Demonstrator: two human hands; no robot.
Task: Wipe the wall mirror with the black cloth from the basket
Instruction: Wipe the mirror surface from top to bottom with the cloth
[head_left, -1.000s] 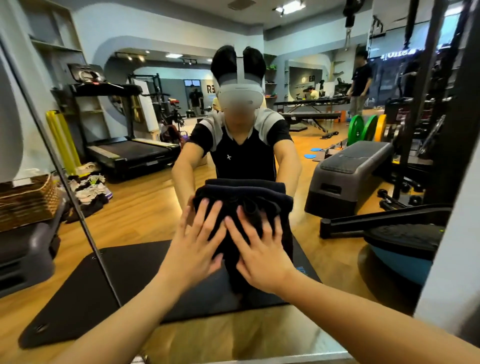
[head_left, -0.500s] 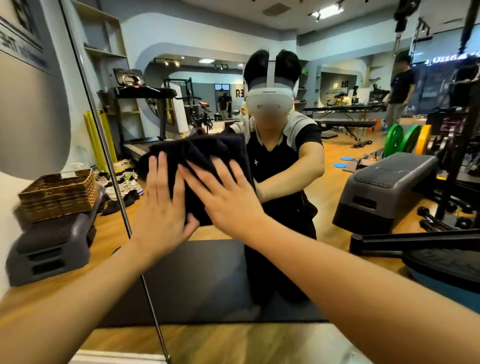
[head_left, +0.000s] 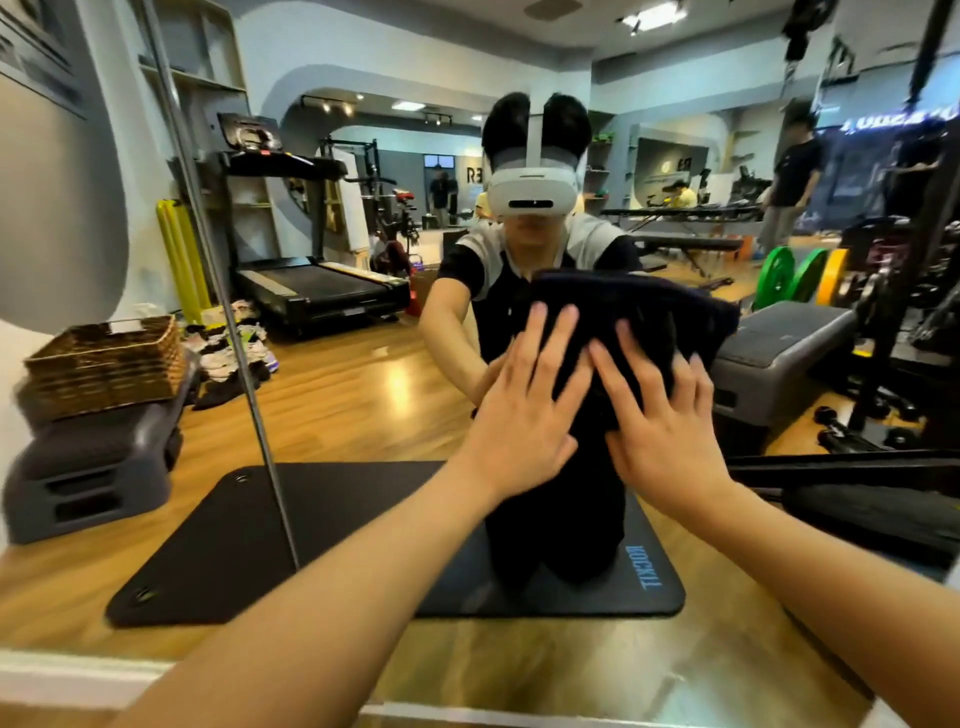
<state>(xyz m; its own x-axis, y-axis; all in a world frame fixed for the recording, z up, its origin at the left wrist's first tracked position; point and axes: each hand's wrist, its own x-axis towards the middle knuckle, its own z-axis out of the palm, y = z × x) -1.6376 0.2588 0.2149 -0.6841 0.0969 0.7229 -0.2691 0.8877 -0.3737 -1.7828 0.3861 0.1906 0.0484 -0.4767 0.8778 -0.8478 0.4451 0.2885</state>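
Wiping stroke on the wall mirror (head_left: 519, 78). The person kneels before the glass with both arms extended. The left hand (head_left: 524, 415) and right hand (head_left: 670, 431) lie side by side, just beside each other, fingers straight and spread, palms pressing the folded black cloth (head_left: 639, 312) flat against the mirror at about chest height in the reflection. Neither hand curls round the fabric; it is held only by pressure against the glass. The bulk of the cloth rises above the fingertips and extends to the right of the right hand. The wicker basket (head_left: 104, 364) from which the cloth comes stands on a grey step platform (head_left: 88, 478) at the far left, beyond the mirror's vertical edge (head_left: 228, 322), well apart from the hands.

Judged from this pose, the step in hand is the wipe itself, and much glass to either side and above appears yet to be covered. Good technique would call for even pressure through both palms so that the cloth does not slip or bunch under the fingers, overlapping passes carried out to the mirror's edge, and keeping bare fingertips on the fabric rather than on the glass, where they could leave marks. Because the cloth is unpinched, a lapse in pressure would probably let it drop to the black mat (head_left: 332, 525).
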